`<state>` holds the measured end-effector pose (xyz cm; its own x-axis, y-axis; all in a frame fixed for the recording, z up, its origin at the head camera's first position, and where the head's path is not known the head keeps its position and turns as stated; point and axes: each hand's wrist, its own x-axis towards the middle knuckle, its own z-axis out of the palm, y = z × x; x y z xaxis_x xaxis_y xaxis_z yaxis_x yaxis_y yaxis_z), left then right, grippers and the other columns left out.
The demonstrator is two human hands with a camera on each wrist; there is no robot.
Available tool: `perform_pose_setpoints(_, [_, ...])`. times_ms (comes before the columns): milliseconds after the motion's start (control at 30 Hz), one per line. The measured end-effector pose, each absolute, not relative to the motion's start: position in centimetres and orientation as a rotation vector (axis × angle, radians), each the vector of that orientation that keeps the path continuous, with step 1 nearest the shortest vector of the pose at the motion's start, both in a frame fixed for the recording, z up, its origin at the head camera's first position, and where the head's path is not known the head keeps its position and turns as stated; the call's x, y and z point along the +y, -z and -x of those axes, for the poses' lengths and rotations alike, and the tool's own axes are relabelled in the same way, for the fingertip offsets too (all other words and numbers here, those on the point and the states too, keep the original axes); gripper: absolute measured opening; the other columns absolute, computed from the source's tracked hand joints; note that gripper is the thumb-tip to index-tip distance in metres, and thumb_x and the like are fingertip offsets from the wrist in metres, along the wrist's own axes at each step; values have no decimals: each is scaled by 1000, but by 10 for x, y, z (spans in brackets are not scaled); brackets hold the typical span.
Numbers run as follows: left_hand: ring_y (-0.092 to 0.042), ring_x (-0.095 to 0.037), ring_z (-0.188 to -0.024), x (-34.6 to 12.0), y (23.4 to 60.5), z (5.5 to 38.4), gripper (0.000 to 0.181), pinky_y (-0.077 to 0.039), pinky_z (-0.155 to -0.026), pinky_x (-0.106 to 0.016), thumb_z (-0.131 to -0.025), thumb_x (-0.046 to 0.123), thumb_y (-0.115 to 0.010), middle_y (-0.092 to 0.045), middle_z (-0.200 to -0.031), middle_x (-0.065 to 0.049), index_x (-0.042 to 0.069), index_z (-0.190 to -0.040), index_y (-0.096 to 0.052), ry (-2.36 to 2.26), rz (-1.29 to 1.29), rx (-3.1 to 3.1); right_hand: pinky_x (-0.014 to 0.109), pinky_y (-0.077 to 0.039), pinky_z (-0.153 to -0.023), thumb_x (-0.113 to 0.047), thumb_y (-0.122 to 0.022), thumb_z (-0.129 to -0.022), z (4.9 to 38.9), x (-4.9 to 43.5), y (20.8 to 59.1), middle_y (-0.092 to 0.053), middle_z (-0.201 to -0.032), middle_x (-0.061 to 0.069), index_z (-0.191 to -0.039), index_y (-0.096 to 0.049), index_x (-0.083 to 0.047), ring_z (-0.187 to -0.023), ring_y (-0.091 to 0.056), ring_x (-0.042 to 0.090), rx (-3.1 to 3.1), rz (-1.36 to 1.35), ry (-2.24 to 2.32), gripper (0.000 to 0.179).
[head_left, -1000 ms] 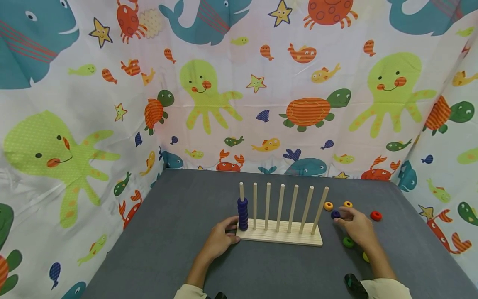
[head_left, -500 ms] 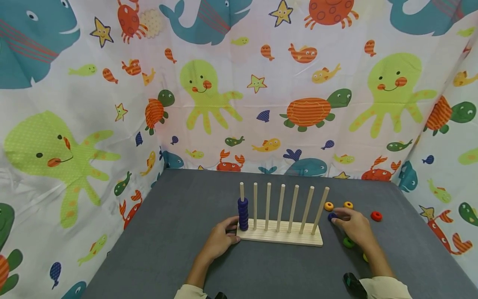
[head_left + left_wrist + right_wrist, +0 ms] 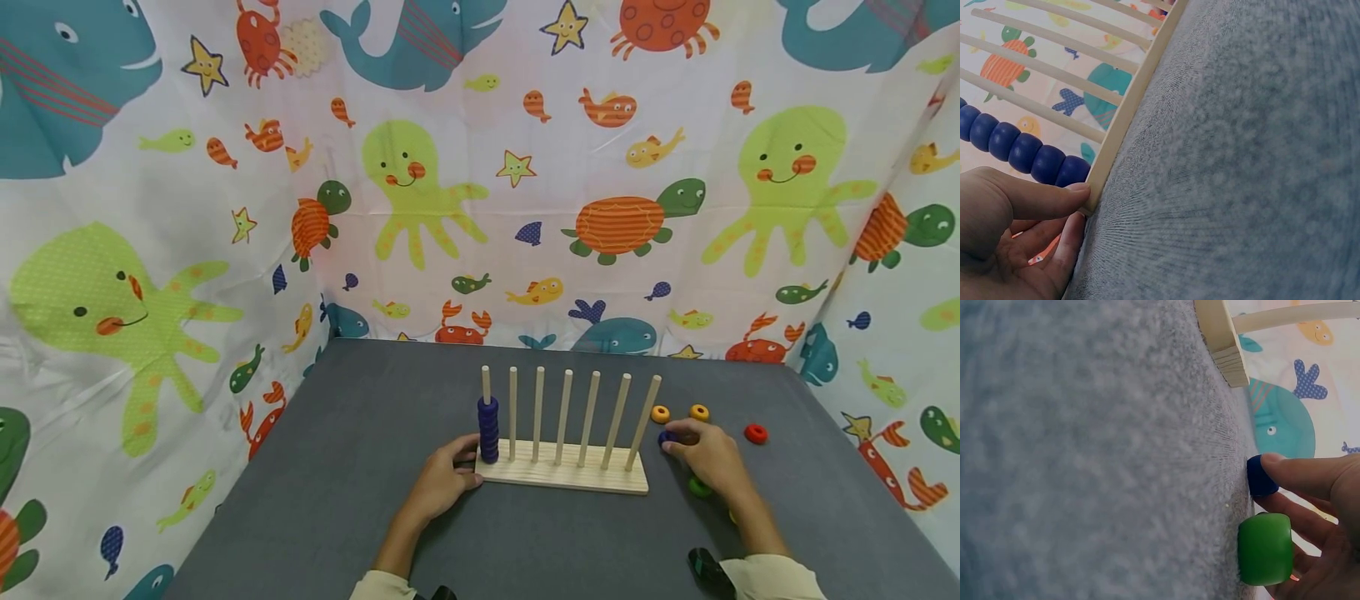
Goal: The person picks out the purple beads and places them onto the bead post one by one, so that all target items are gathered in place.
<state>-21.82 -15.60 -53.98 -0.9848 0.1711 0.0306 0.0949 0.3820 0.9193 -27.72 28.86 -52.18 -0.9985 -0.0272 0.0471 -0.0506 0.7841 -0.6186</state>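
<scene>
A wooden peg rack (image 3: 562,477) with a row of upright pegs stands on the grey table. Its leftmost peg carries a stack of blue beads (image 3: 488,432). My left hand (image 3: 442,477) holds the left end of the rack's base; in the left wrist view the thumb (image 3: 1054,199) lies on the base beside the lowest bead, with fingers behind the end. Right of the rack, my right hand (image 3: 708,454) pinches a loose blue bead (image 3: 1261,476) between thumb and fingers, low over the table. Beneath that hand lies a green bead (image 3: 1266,549).
Two orange beads (image 3: 699,412) lie behind the right hand, and a red bead (image 3: 756,433) is to its right. A yellow bead (image 3: 732,517) peeks out from under the right wrist. Curtains with sea animals (image 3: 525,208) stand around the table's back and sides.
My right hand has shifted slightly left with the blue bead, nearer the rack. The left hand and the rack have stayed in place.
</scene>
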Motion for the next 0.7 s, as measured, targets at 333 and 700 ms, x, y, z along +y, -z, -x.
perform_pose_setpoints(333, [-69,-38,-120,-157,540,218,66,-60,-98,-49,-90,-4,-73,-62,-143,-24,6,-153,-56,-1679,-250,2554,63,-55,-91,-19,-76,-98,271,290,517,-72,-120,29,-130,-69,6,-108,-69,45,-2909,-70,-1016,40])
perform_pose_setpoints(700, [-69,-38,-120,-157,542,218,65,-60,-98,-49,-91,-3,-74,-62,-144,-24,6,-152,-56,-1682,-258,2559,58,-59,-89,-24,-70,-103,261,293,513,-69,-125,30,-134,-65,6,-107,-67,42,-2863,-53,-1032,44])
